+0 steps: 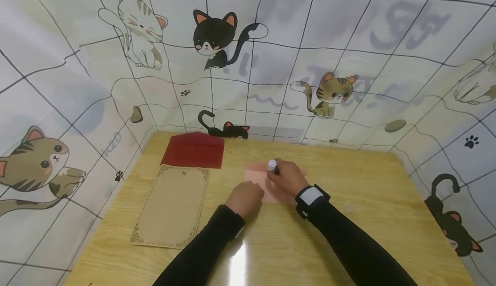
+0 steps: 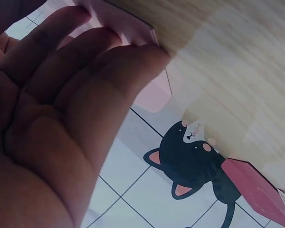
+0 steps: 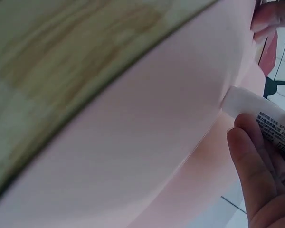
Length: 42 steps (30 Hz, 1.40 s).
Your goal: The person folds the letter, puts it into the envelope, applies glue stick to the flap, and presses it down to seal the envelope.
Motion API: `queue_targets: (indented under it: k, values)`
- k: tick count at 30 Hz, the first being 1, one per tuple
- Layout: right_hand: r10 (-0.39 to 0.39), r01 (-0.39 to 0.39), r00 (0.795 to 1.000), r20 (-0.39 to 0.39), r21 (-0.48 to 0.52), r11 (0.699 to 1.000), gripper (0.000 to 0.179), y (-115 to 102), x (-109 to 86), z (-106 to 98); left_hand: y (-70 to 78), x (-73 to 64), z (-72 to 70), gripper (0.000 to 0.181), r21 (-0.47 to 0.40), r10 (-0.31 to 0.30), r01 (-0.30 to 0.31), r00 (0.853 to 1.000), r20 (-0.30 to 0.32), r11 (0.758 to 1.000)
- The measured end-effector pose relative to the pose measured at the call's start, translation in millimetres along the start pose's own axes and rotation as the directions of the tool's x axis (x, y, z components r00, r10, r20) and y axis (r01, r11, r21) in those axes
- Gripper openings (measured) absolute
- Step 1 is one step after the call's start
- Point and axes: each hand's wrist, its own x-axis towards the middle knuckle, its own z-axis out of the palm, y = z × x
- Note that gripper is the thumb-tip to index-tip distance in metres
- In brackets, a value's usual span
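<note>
A pink envelope (image 1: pixel 273 196) lies on the table, partly hidden under both hands. The right hand (image 1: pixel 288 177) grips a white glue stick (image 1: pixel 272 165) with small dark print. In the right wrist view, the end of the glue stick (image 3: pixel 242 102) meets the fold of the pink envelope (image 3: pixel 133 128), by its flap. The left hand (image 1: pixel 245 197) rests on the envelope's left side. Seen from the left wrist, its fingers (image 2: pixel 109 71) stretch out with their tips against the edge of the pink paper (image 2: pixel 133 23).
A red envelope (image 1: pixel 193 150) lies at the table's back left. Below it is a tan sheet of paper (image 1: pixel 170 208) with a decorated border. A small pale round thing (image 1: pixel 348 208) sits right of the right wrist. Cat-print cloth (image 1: pixel 279 62) hangs behind the wooden table (image 1: pixel 372 182).
</note>
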Motion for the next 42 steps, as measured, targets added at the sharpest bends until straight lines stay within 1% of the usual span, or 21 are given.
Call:
queue_targets:
  k: [2,3,4,5,7,10,11,12,13,15,16,18,20,23,27,29,33,36,37,39,42]
  values:
    - [-0.014,0.014,1.000,0.006,0.001,1.000,0.015,-3.4,0.5,1.3,8.5,-4.1,-16.5,0.018,-0.001,-0.015,0.015,1.000,0.001,1.000]
    - [-0.018,0.018,1.000,0.009,-0.001,1.000,0.015,-4.4,-0.1,1.7,9.6,-3.9,-14.1,0.020,-0.018,-0.025,0.025,1.000,0.003,1.000]
    - [-0.022,0.022,1.000,0.013,-0.007,1.000,0.015,-4.9,-0.8,1.8,10.9,-4.7,-14.0,0.021,-0.021,-0.034,0.033,0.999,-0.015,0.999]
    - [-0.025,0.025,1.000,0.017,-0.013,1.000,0.014,-5.1,-1.8,1.3,12.7,-5.3,-16.2,0.022,-0.036,-0.050,0.050,0.999,0.000,0.998]
    - [-0.025,0.026,0.999,0.022,-0.025,0.999,0.015,-3.4,-4.1,-0.8,12.3,-3.7,-9.0,0.021,-0.063,-0.080,0.081,0.997,0.011,0.995]
    - [-0.010,0.011,1.000,0.024,-0.042,0.999,0.015,4.7,-8.6,-6.4,7.6,1.8,8.4,0.020,-0.091,-0.119,0.121,0.992,0.031,0.988]
    - [-0.003,0.004,1.000,0.023,-0.043,0.999,0.015,8.2,-10.2,-8.8,6.6,3.3,11.0,0.020,-0.108,-0.132,0.137,0.990,0.052,0.985]
    - [0.007,-0.006,1.000,0.022,-0.041,0.999,0.015,12.1,-12.2,-11.5,5.3,4.9,14.6,0.020,-0.121,-0.135,0.141,0.989,0.053,0.983]
    - [0.014,-0.013,1.000,0.024,-0.046,0.999,0.015,15.5,-13.5,-13.8,3.8,5.5,16.0,0.020,-0.133,-0.140,0.147,0.989,0.056,0.980]
    - [0.038,-0.037,0.999,0.030,-0.039,0.999,0.015,21.9,-16.4,-18.8,4.0,4.5,6.6,0.021,-0.145,-0.145,0.156,0.986,0.083,0.977]
    - [0.047,-0.046,0.998,0.031,-0.041,0.998,0.015,24.9,-18.1,-21.2,2.7,4.2,5.7,0.021,-0.155,-0.142,0.152,0.987,0.078,0.976]
    - [0.062,-0.060,0.997,0.038,-0.044,0.997,0.015,30.3,-22.2,-26.3,4.7,2.4,-5.3,0.021,-0.148,-0.137,0.150,0.986,0.098,0.978]
    - [0.078,-0.076,0.996,0.034,-0.054,0.996,0.015,34.3,-25.7,-30.1,6.0,0.6,-10.3,0.020,-0.133,-0.126,0.140,0.986,0.106,0.981]
    - [0.080,-0.079,0.997,0.013,-0.066,0.995,0.014,36.5,-29.2,-32.1,5.4,0.9,-10.6,0.021,-0.136,-0.107,0.122,0.988,0.109,0.983]
    - [0.055,-0.056,0.998,-0.019,-0.067,0.996,0.015,30.8,-28.1,-26.3,0.3,5.7,8.7,0.024,-0.129,-0.074,0.086,0.992,0.099,0.988]
    - [0.036,-0.037,0.999,-0.024,-0.066,0.997,0.015,25.1,-24.8,-20.1,-1.5,7.5,18.5,0.024,-0.107,-0.057,0.066,0.995,0.087,0.992]
    - [0.009,-0.010,1.000,-0.019,-0.057,0.998,0.015,10.5,-16.6,-8.0,0.1,7.6,23.3,0.025,-0.082,-0.026,0.029,0.999,0.041,0.996]
    - [0.005,-0.005,1.000,-0.002,-0.043,0.999,0.015,0.5,-10.5,-1.9,4.3,6.3,15.2,0.023,-0.050,-0.019,0.021,0.999,0.027,0.999]
    - [0.006,-0.005,1.000,0.004,-0.038,0.999,0.015,-2.0,-8.7,-0.4,4.3,6.4,17.1,0.021,-0.041,-0.018,0.018,1.000,0.011,0.999]
    - [0.006,-0.006,1.000,0.015,-0.036,0.999,0.015,-5.5,-5.4,1.2,5.6,4.3,11.1,0.017,-0.023,-0.022,0.022,1.000,-0.009,1.000]
    - [0.003,-0.002,1.000,0.026,-0.038,0.999,0.015,-7.6,-3.0,0.3,10.4,-1.2,-12.1,0.016,-0.029,-0.065,0.066,0.998,0.022,0.997]
